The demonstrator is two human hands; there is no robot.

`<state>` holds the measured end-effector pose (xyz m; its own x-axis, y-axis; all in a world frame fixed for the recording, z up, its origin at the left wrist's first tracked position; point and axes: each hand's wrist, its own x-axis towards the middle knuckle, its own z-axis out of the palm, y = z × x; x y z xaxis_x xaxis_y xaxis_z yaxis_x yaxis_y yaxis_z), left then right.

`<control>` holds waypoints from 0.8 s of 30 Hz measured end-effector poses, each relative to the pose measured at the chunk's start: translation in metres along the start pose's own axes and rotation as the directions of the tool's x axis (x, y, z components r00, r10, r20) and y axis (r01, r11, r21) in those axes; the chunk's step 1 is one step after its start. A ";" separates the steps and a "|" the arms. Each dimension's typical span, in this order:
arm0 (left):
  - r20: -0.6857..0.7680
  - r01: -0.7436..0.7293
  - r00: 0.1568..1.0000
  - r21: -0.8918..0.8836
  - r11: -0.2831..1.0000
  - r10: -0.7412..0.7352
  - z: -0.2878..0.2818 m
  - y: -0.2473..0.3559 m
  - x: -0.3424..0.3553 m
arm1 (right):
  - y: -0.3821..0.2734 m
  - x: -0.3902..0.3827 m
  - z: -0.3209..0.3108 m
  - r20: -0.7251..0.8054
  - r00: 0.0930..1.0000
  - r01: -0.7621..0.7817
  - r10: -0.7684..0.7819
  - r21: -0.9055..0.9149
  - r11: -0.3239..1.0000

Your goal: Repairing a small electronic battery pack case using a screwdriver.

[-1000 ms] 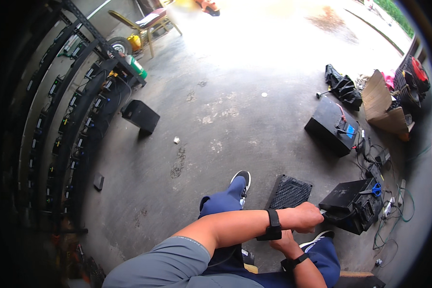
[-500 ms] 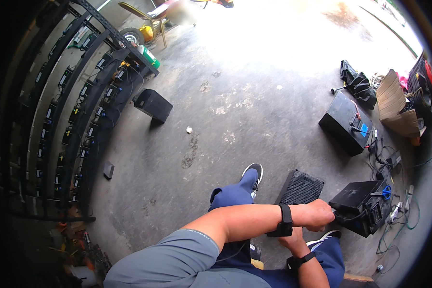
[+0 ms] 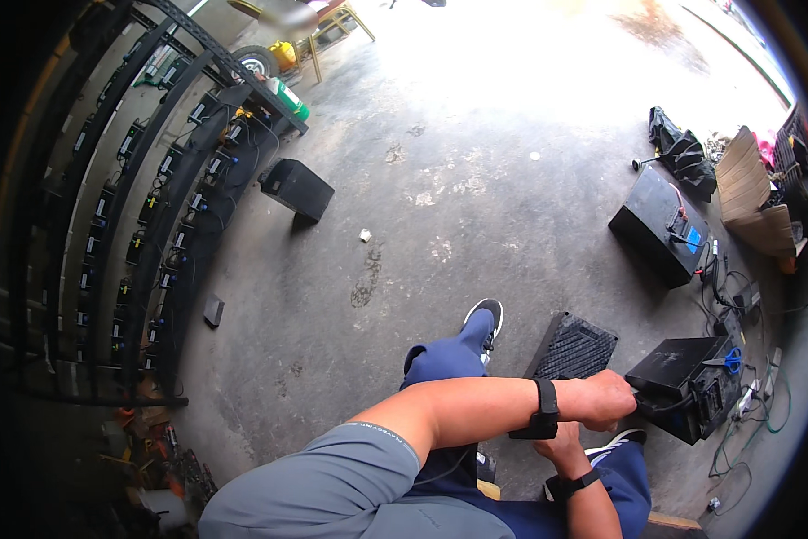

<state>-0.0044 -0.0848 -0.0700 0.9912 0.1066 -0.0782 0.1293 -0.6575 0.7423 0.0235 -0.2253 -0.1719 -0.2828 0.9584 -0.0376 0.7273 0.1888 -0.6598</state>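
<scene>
My left arm reaches across to the right, and my left hand (image 3: 603,401) is closed in a fist at the left edge of a black box-shaped battery case (image 3: 664,370). What the fingers hold, if anything, is hidden. Below the left wrist is my right hand (image 3: 564,447), its fingers mostly covered by the left wrist and the black band there. Blue-handled scissors (image 3: 732,361) rest on top of the case, beside black cables and fittings. A black ribbed cover (image 3: 573,349) lies on the floor just beyond my left hand.
Another black case (image 3: 660,229) with cables stands at the right, near a cardboard piece (image 3: 752,193) and black plastic (image 3: 678,148). Power cords (image 3: 754,400) trail along the right side. A black box (image 3: 298,189) stands left, by a metal rack (image 3: 143,207) of battery units.
The whole view has shifted slightly, moving the floor objects a little to the right in the picture. Both hands keep nearly the same places beside the battery case.
</scene>
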 end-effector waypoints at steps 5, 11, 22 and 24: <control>0.034 -0.034 0.999 0.023 0.999 0.033 -0.004 0.002 0.005 | 0.006 -0.002 0.014 -0.096 0.989 -0.090 0.113 0.214 0.973; 0.029 -0.005 1.000 0.026 1.000 0.005 -0.003 -0.001 -0.001 | -0.008 0.007 -0.001 0.010 0.996 -0.084 0.084 -0.010 0.996; 0.006 -0.061 0.998 0.022 0.998 0.061 -0.004 -0.002 0.002 | -0.002 0.000 -0.001 -0.102 0.973 -0.156 0.208 0.374 0.914; 0.046 -0.072 0.996 0.033 0.997 0.070 -0.007 -0.006 -0.003 | 0.000 -0.002 0.015 -0.057 0.977 -0.163 0.203 0.408 0.898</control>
<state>-0.0080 -0.0759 -0.0691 0.9981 0.0254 -0.0565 0.0584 -0.6880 0.7234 0.0147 -0.2308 -0.1832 -0.0928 0.9874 -0.1282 0.4449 -0.0741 -0.8925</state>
